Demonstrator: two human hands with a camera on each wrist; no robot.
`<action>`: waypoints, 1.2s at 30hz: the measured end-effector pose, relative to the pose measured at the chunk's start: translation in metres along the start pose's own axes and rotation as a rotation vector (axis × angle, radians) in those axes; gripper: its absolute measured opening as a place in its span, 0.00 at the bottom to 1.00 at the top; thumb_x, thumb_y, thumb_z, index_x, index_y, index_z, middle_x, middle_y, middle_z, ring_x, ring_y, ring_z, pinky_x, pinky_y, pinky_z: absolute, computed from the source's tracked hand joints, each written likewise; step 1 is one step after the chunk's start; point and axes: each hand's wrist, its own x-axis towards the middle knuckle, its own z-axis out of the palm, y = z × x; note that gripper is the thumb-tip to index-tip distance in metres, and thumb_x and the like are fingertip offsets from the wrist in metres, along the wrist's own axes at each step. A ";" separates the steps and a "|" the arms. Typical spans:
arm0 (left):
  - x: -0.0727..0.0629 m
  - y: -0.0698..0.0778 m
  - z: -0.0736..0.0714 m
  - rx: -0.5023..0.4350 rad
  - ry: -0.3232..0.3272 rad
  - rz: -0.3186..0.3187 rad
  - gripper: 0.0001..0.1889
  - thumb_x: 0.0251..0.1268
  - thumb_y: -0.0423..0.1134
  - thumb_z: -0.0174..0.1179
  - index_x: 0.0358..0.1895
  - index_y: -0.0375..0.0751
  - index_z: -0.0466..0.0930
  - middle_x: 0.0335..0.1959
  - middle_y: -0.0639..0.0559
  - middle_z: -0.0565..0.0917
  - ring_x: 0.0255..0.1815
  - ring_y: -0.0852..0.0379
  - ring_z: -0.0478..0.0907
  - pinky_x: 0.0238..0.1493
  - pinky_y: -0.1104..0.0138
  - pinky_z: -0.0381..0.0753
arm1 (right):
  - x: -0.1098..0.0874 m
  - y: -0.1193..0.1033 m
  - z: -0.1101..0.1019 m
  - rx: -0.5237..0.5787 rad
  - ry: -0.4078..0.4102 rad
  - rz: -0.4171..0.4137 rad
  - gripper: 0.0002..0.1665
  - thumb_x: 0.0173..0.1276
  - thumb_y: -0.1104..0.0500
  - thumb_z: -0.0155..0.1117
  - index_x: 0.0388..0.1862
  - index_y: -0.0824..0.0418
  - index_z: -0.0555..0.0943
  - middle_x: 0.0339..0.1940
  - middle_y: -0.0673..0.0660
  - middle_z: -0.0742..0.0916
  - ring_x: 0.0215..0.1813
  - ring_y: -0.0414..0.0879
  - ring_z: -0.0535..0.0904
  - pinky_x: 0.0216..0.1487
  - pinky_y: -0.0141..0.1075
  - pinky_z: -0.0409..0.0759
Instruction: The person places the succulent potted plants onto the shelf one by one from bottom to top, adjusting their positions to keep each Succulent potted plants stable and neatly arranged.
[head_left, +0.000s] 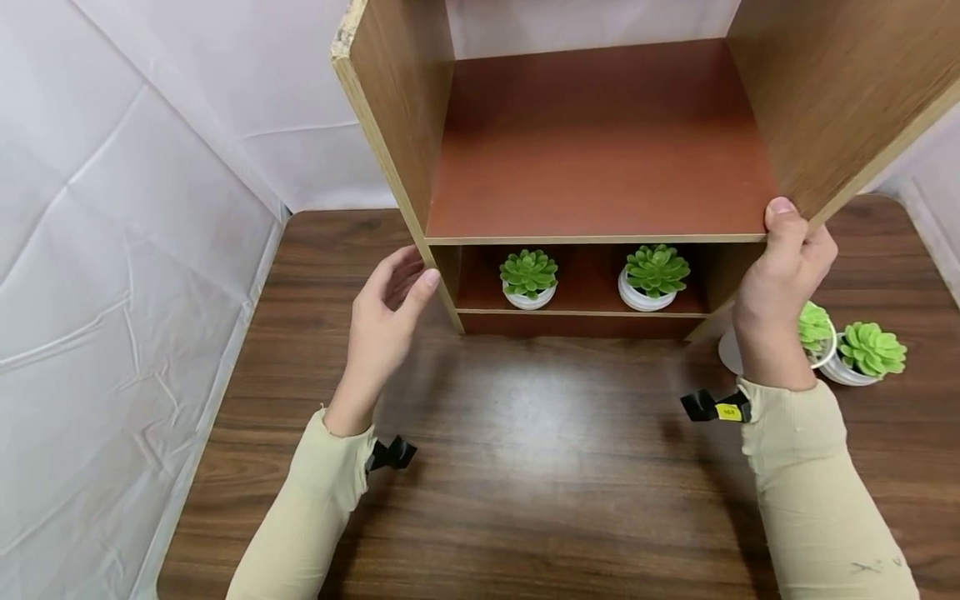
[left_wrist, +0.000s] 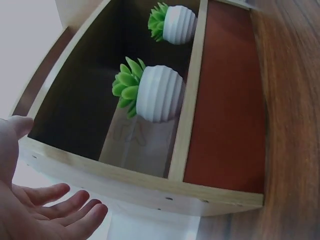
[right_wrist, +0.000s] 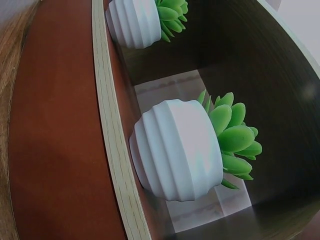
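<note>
A wooden shelf unit point(head_left: 600, 150) with reddish-brown boards stands at the back of the table. Its lower compartment holds two potted succulents, a left one point(head_left: 528, 275) and a right one point(head_left: 654, 275), both in white ribbed pots. My right hand point(head_left: 783, 271) grips the unit's right side panel point(head_left: 847, 108), thumb on the inner face just above the middle board. At the left side panel point(head_left: 397, 142), my left hand point(head_left: 386, 312) has its thumb near the front edge and its fingers loosely spread along the outside. In the left wrist view these fingers point(left_wrist: 75, 207) stand apart from the wood.
Two more potted succulents, one partly behind my right wrist and the other point(head_left: 870, 350) beside it, stand on the table to the right of the unit. White sheeting point(head_left: 112, 250) hangs along the left and the back. The wooden table point(head_left: 525, 483) extends in front.
</note>
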 end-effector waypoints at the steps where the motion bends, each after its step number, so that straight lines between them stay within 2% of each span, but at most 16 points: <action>1: 0.002 0.001 0.001 -0.007 -0.004 0.002 0.26 0.69 0.45 0.62 0.65 0.38 0.73 0.59 0.43 0.78 0.59 0.53 0.76 0.61 0.62 0.71 | 0.001 -0.001 -0.001 -0.012 -0.001 0.013 0.15 0.65 0.65 0.52 0.35 0.73 0.85 0.31 0.63 0.85 0.36 0.50 0.80 0.43 0.36 0.76; 4: 0.009 0.006 0.002 -0.030 -0.015 0.003 0.28 0.69 0.48 0.62 0.67 0.39 0.71 0.60 0.43 0.77 0.60 0.53 0.75 0.62 0.62 0.70 | 0.002 -0.003 -0.001 -0.010 0.018 0.063 0.14 0.65 0.65 0.53 0.34 0.72 0.85 0.31 0.62 0.85 0.37 0.49 0.80 0.44 0.35 0.75; 13: 0.021 0.014 0.009 -0.100 0.002 0.067 0.27 0.71 0.42 0.59 0.70 0.40 0.67 0.61 0.45 0.76 0.62 0.54 0.73 0.63 0.59 0.69 | 0.001 -0.002 0.002 -0.020 -0.008 0.054 0.14 0.65 0.65 0.52 0.35 0.71 0.85 0.32 0.62 0.85 0.38 0.50 0.80 0.45 0.35 0.74; 18: 0.032 0.018 0.017 -0.062 0.023 0.105 0.25 0.72 0.41 0.57 0.69 0.37 0.67 0.57 0.45 0.76 0.57 0.55 0.74 0.57 0.61 0.72 | 0.002 -0.002 0.001 -0.011 0.011 0.044 0.14 0.66 0.66 0.51 0.34 0.71 0.85 0.31 0.63 0.85 0.37 0.50 0.80 0.44 0.35 0.75; 21: 0.038 0.022 0.022 -0.008 0.045 0.090 0.23 0.72 0.44 0.57 0.64 0.36 0.70 0.51 0.46 0.79 0.51 0.56 0.76 0.52 0.62 0.73 | 0.002 -0.001 -0.001 -0.054 -0.024 -0.013 0.15 0.66 0.65 0.51 0.35 0.70 0.85 0.32 0.62 0.85 0.37 0.50 0.80 0.44 0.35 0.75; 25: 0.042 0.031 0.024 0.018 0.067 0.042 0.22 0.70 0.50 0.58 0.58 0.38 0.73 0.44 0.47 0.81 0.47 0.57 0.76 0.50 0.63 0.73 | 0.000 -0.001 -0.001 -0.042 -0.036 -0.029 0.15 0.66 0.65 0.51 0.35 0.72 0.85 0.31 0.63 0.85 0.36 0.50 0.80 0.43 0.36 0.76; 30: 0.047 0.038 0.027 0.034 0.089 0.012 0.25 0.68 0.55 0.59 0.57 0.40 0.74 0.46 0.48 0.81 0.50 0.59 0.75 0.52 0.63 0.71 | 0.000 -0.001 0.000 -0.006 -0.016 -0.038 0.15 0.65 0.66 0.52 0.32 0.73 0.84 0.28 0.63 0.85 0.33 0.49 0.80 0.41 0.36 0.76; 32: 0.050 0.038 0.028 0.034 0.111 0.027 0.25 0.68 0.56 0.59 0.57 0.41 0.74 0.47 0.49 0.81 0.50 0.59 0.75 0.52 0.64 0.71 | 0.000 -0.001 -0.001 -0.031 -0.042 -0.072 0.15 0.66 0.65 0.52 0.33 0.72 0.85 0.28 0.62 0.85 0.33 0.48 0.80 0.41 0.37 0.76; 36: 0.055 0.032 0.031 -0.018 0.170 0.103 0.23 0.67 0.54 0.61 0.56 0.41 0.76 0.45 0.49 0.82 0.49 0.59 0.76 0.51 0.63 0.72 | 0.000 -0.001 0.000 0.000 -0.014 0.008 0.14 0.65 0.66 0.52 0.33 0.72 0.85 0.29 0.62 0.85 0.34 0.48 0.80 0.42 0.35 0.75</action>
